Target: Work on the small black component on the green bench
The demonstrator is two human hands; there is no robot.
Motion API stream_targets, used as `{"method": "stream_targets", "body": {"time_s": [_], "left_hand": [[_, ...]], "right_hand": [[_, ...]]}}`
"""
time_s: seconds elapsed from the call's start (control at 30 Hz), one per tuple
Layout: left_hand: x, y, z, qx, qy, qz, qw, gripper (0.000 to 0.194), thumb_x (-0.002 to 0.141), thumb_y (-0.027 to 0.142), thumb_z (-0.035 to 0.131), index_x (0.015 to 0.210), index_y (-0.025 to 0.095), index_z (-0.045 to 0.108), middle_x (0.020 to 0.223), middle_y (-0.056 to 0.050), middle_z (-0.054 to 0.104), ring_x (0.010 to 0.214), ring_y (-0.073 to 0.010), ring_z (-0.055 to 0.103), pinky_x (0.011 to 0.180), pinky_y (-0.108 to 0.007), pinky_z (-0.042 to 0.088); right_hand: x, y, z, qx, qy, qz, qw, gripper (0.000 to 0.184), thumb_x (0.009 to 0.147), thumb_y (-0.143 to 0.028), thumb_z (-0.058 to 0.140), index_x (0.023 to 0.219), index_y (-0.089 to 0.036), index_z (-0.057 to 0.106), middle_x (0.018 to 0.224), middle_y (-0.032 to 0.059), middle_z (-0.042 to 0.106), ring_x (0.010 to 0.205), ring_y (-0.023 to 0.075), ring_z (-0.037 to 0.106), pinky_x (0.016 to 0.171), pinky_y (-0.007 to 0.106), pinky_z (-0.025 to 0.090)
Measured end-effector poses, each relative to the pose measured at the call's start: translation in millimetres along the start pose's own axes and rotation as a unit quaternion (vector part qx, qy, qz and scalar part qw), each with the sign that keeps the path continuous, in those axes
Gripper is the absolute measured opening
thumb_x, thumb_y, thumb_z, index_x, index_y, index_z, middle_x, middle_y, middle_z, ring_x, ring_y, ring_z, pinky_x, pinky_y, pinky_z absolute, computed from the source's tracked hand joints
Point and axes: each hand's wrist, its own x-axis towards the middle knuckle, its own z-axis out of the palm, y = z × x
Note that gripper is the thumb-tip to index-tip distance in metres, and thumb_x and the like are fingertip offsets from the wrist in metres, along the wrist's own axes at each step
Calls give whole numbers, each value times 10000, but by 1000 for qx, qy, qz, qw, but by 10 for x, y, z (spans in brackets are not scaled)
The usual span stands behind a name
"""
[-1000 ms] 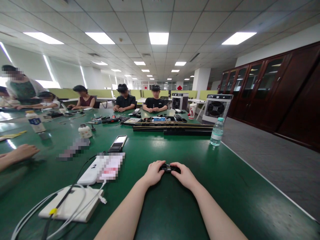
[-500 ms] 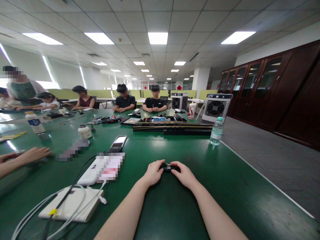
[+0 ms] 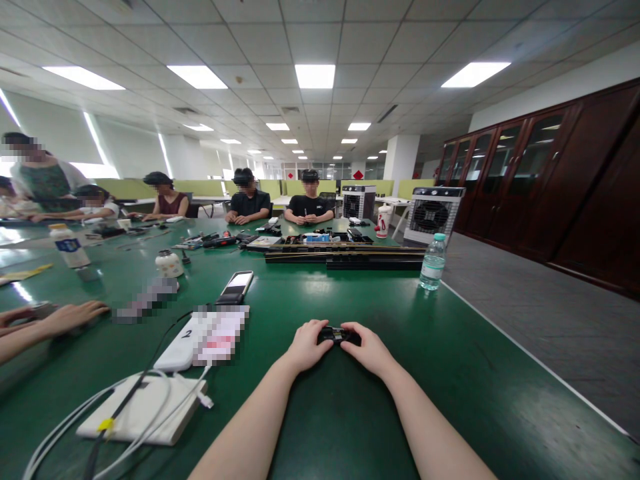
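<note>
Both my hands rest on the green table [image 3: 450, 373] in front of me and pinch one small black part [image 3: 338, 334] between them. My left hand [image 3: 309, 345] grips its left end with curled fingers. My right hand [image 3: 367, 348] grips its right end the same way. Only the top of the small black part shows between my fingertips; what it is I cannot make out.
To my left lie a white power bank [image 3: 181, 343], a flat white box with cables [image 3: 145, 408] and a phone [image 3: 236, 286]. A water bottle [image 3: 433, 262] stands at the right edge, long black rails [image 3: 350, 259] behind. Another person's hand [image 3: 70, 316] rests at far left; several people sit farther back.
My hands stay on the black part, almost still. The other person's hand at far left has slid to the right along the table.
</note>
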Motion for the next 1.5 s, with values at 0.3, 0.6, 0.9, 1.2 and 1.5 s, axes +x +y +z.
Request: {"method": "stream_targets", "body": {"time_s": [0.3, 0.6, 0.9, 1.2, 1.5], "left_hand": [[1, -35, 19, 0, 1, 21, 1000, 355, 750, 296, 592, 1095, 219, 567, 1102, -52, 593, 1034, -227, 530, 920, -354, 404], [-6, -23, -8, -7, -13, 18, 1000, 377, 747, 274, 587, 1120, 220, 566, 1106, -45, 602, 1052, -226, 528, 943, -350, 393], [-18, 32, -49, 3, -15, 11, 1000, 350, 752, 262, 581, 1099, 218, 573, 1081, -45, 613, 1022, -227, 539, 924, -355, 402], [-10, 30, -41, 2, -16, 8, 1000, 363, 762, 254, 580, 1120, 196, 565, 1117, -57, 606, 1052, -228, 533, 933, -342, 398], [-13, 45, -54, -9, -17, 1, 1000, 393, 762, 262, 580, 1151, 211, 555, 1157, -54, 597, 1086, -226, 522, 966, -348, 379]], "right_hand": [[-2, -40, 12, -64, -6, -63, 996, 245, 670, -221, 629, 912, -235, 666, 1012, 40, 659, 990, 221, 570, 921, 388, 407], [-14, -73, 20, -90, -7, -51, 995, 196, 693, -239, 624, 887, -219, 651, 995, 40, 658, 977, 214, 560, 905, 367, 408], [26, -20, 2, 10, 28, -2, 1000, 210, 723, -312, 588, 906, -218, 634, 962, 31, 666, 952, 208, 589, 888, 354, 425], [108, 128, 3, 139, 111, 33, 984, 265, 698, -373, 605, 878, -178, 604, 899, 71, 678, 859, 209, 624, 838, 365, 471], [125, 85, -59, 219, 191, 131, 948, 341, 658, -424, 626, 905, -195, 574, 908, 86, 686, 850, 237, 640, 672, 331, 511]]}}
